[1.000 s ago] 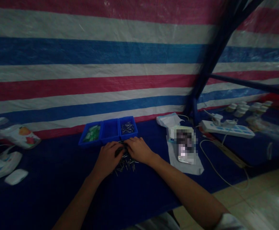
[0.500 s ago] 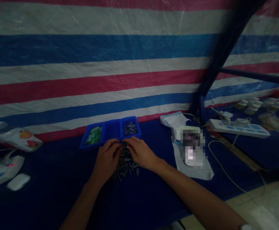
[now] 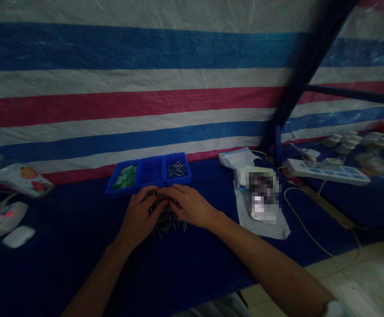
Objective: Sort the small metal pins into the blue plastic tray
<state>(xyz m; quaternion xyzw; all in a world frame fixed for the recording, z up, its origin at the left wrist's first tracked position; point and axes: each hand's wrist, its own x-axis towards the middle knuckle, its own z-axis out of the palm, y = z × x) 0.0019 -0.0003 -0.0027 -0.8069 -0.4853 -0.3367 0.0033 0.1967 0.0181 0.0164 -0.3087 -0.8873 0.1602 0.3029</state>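
Observation:
A loose pile of small metal pins point(image 3: 168, 223) lies on the dark blue table cover, just in front of a blue three-compartment tray point(image 3: 150, 183). My left hand point(image 3: 138, 215) and my right hand point(image 3: 190, 204) rest on the pile, with their fingertips meeting above it. The fingers hide part of the pile, and I cannot tell whether either hand holds pins. Green items point(image 3: 125, 177) fill the tray's left compartment, the middle one looks bare, and metal pins point(image 3: 177, 169) lie in the right one.
A white power strip point(image 3: 325, 172) with cables stands at the right, beside a pixelated packet on white cloth point(image 3: 261, 224). A white mouse point(image 3: 18, 236) and a printed bag point(image 3: 18, 180) lie at the left. A striped tarpaulin wall runs behind the table.
My hands have moved closer together over the pile, and their fingertips now meet. The whole view has shifted slightly as my head moved.

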